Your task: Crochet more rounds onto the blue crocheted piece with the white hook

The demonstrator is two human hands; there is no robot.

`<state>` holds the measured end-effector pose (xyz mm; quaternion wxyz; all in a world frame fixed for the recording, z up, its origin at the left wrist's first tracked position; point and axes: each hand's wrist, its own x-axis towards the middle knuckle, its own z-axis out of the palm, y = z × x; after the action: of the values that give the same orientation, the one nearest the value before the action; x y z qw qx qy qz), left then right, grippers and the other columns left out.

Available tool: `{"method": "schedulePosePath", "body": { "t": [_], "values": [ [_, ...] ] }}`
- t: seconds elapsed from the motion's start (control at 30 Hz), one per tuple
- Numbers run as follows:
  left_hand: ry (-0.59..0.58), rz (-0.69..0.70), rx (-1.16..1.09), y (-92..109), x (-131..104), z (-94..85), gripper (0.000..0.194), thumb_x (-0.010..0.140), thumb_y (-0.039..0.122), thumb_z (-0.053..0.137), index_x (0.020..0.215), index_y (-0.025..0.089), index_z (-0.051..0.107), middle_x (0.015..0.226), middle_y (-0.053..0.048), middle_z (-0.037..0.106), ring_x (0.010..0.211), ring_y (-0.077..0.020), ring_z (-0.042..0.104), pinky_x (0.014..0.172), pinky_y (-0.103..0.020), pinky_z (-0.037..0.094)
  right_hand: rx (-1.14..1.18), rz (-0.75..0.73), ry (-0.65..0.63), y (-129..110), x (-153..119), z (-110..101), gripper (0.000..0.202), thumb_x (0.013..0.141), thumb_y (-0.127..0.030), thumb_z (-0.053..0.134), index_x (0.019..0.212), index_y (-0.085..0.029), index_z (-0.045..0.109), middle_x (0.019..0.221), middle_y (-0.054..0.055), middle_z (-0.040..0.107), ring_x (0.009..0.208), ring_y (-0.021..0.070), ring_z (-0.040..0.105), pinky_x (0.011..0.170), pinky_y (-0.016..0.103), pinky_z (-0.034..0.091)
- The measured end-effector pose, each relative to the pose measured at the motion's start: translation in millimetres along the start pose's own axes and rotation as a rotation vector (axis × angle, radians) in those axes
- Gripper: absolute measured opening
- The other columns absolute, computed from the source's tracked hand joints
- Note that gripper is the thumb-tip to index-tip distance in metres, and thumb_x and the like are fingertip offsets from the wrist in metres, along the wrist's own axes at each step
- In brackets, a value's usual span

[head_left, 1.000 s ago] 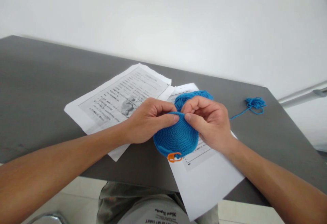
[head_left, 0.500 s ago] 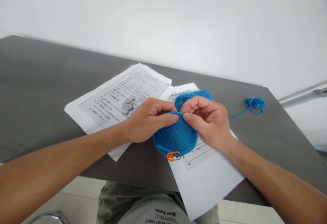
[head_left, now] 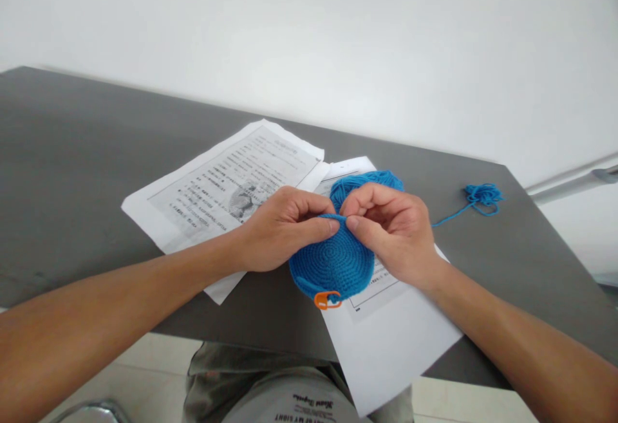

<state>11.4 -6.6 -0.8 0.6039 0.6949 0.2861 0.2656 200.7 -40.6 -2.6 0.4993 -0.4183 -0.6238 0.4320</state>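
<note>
"While I watch through the head camera, how does each grip stand?"

"My left hand [head_left: 287, 230] pinches the top edge of the blue crocheted disc [head_left: 333, 259] narrowly, thumb in front. My right hand [head_left: 398, 233] has an equally narrow pinch on that edge, just beside it."

"Where's the disc?"

"I see it between both hands, over the bench [head_left: 96, 152], an orange clip [head_left: 320, 301] on its lower edge."

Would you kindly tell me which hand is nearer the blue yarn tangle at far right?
Right: the right hand is at the crochet disc, left of the yarn tangle; the left hand is farther left.
</note>
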Motion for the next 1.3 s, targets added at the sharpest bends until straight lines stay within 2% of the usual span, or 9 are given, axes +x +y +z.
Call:
{"method": "schedulePosePath", "body": {
  "t": [0.23, 0.73, 1.3],
  "values": [
    [-0.036, 0.020, -0.007, -2.3, -0.3, -0.4, 0.026, 0.088, 0.022, 0.060, 0.063, 0.015, 0.055, 0.056, 0.008, 0.041, 0.053, -0.0058, 0.036, 0.044, -0.017, 0.028, -0.020, 0.014, -0.016, -1.2, -0.3, -0.7, 0.007, 0.072, -0.014, 0.066, 0.067, -0.018, 0.064, 0.058, -0.004, 0.056, 0.053, 0.0093, 0.048, 0.048, 0.023, 0.037],
    [-0.033, -0.040, 0.004, 1.0, 0.0, -0.5, 0.026, 0.085, 0.027, 0.063, 0.063, 0.016, 0.056, 0.056, 0.007, 0.042, 0.051, -0.0069, 0.036, 0.043, -0.018, 0.029, -0.019, 0.027, -0.005, -0.1, -0.5, -0.9, 0.007, 0.071, -0.015, 0.067, 0.066, -0.019, 0.065, 0.057, -0.003, 0.055, 0.052, 0.0099, 0.047, 0.049, 0.024, 0.037],
    [-0.027, -0.040, 0.010, 1.5, 0.4, -1.2, 0.026, 0.085, 0.027, 0.063, 0.063, 0.016, 0.056, 0.056, 0.007, 0.041, 0.052, -0.0070, 0.036, 0.044, -0.018, 0.029, -0.027, 0.012, -0.004, -0.4, 0.2, -0.7, 0.009, 0.072, -0.016, 0.068, 0.065, -0.020, 0.065, 0.057, -0.003, 0.055, 0.053, 0.0105, 0.048, 0.049, 0.025, 0.036]
  ]
}}
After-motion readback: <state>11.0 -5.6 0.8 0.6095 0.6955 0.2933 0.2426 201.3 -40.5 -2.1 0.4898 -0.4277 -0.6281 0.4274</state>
